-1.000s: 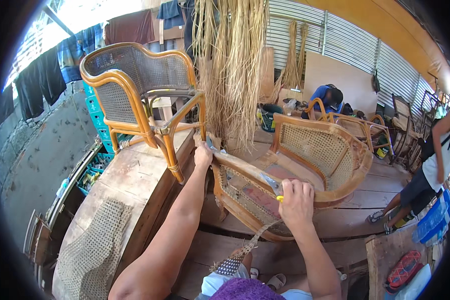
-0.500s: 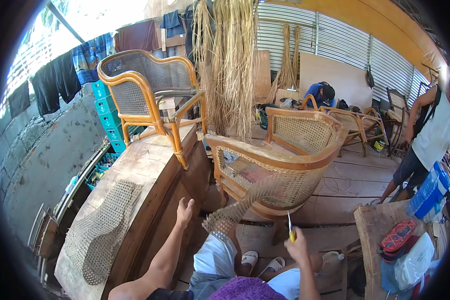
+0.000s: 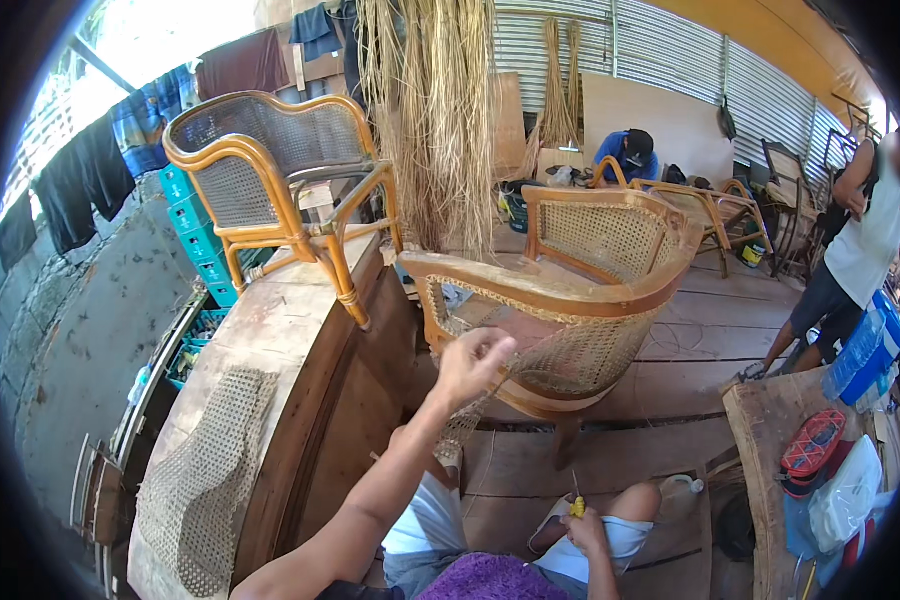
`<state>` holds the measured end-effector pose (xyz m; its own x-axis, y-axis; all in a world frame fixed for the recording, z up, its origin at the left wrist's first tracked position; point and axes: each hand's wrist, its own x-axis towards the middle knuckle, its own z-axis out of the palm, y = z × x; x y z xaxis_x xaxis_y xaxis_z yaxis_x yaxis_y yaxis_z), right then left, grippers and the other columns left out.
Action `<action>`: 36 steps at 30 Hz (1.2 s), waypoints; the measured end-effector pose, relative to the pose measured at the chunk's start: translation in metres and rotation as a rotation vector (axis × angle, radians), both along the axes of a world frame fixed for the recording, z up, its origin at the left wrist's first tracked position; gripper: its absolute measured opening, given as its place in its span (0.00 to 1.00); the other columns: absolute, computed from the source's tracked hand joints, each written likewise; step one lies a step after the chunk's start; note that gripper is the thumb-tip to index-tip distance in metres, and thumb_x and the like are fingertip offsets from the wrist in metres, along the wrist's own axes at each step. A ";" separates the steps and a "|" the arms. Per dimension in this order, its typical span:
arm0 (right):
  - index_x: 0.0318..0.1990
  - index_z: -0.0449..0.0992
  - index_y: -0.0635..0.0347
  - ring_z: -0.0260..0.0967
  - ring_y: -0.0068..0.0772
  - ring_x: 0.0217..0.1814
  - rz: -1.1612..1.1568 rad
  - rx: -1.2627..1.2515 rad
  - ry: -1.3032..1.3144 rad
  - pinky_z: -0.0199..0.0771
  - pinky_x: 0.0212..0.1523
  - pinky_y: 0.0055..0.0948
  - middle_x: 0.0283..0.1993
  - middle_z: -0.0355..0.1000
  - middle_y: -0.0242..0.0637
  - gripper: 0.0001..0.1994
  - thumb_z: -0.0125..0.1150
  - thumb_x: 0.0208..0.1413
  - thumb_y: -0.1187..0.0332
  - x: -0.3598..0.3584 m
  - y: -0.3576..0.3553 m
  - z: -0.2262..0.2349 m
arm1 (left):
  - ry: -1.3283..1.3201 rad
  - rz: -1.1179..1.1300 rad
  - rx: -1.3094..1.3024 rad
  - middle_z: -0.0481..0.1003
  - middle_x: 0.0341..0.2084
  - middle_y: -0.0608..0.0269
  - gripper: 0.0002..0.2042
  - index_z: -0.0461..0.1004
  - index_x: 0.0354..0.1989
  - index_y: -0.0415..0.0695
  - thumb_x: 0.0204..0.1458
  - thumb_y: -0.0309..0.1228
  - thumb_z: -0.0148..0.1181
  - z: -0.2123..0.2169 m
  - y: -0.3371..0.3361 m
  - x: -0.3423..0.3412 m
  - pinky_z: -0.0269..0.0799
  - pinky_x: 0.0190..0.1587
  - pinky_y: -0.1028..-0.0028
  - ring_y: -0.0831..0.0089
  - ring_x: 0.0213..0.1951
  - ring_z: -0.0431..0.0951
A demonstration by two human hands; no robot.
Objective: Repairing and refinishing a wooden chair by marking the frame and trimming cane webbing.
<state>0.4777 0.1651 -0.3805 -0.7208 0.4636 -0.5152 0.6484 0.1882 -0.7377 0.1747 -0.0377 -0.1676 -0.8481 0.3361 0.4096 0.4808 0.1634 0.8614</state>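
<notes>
Seen from the head camera, a stack of turquoise plastic crates (image 3: 192, 232) stands at the left behind the wooden workbench (image 3: 290, 340); what is in them cannot be made out. Below them, beside the bench, a dark crate (image 3: 192, 340) holds what look like bottles. At the right, on a low wooden table (image 3: 760, 440), lie a flat red case (image 3: 815, 442) with a dark netted pattern, a whitish plastic bag (image 3: 846, 492) and, just beyond, a blue pack with a printed label (image 3: 867, 345). A small clear bottle (image 3: 678, 492) sits on the floor planks near the person's knee.

The cane chair (image 3: 580, 290) with a woven back stands in the middle on the plank floor, just past the bench. The left hand (image 3: 472, 365) is raised at the chair's near side, fingers curled together and pinching a strip of woven cane webbing (image 3: 462, 425) that hangs down from it. The right hand (image 3: 582, 525) rests low by the lap, closed round a small tool with a yellow handle (image 3: 575, 505).

A second cane chair (image 3: 270, 180) stands on the bench, and a loose sheet of webbing (image 3: 210, 460) lies on the bench's near end. Bundles of dried cane strands (image 3: 435, 110) hang from above. Two other people work farther back.
</notes>
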 end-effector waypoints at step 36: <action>0.50 0.64 0.55 0.65 0.38 0.48 -0.520 -1.175 0.958 0.76 0.48 0.52 0.49 0.61 0.40 0.15 0.59 0.63 0.60 -0.240 -0.064 0.251 | 0.022 -0.390 -0.096 0.69 0.38 0.60 0.13 0.69 0.47 0.40 0.58 0.32 0.60 -0.068 0.095 0.086 0.67 0.44 0.64 0.68 0.40 0.67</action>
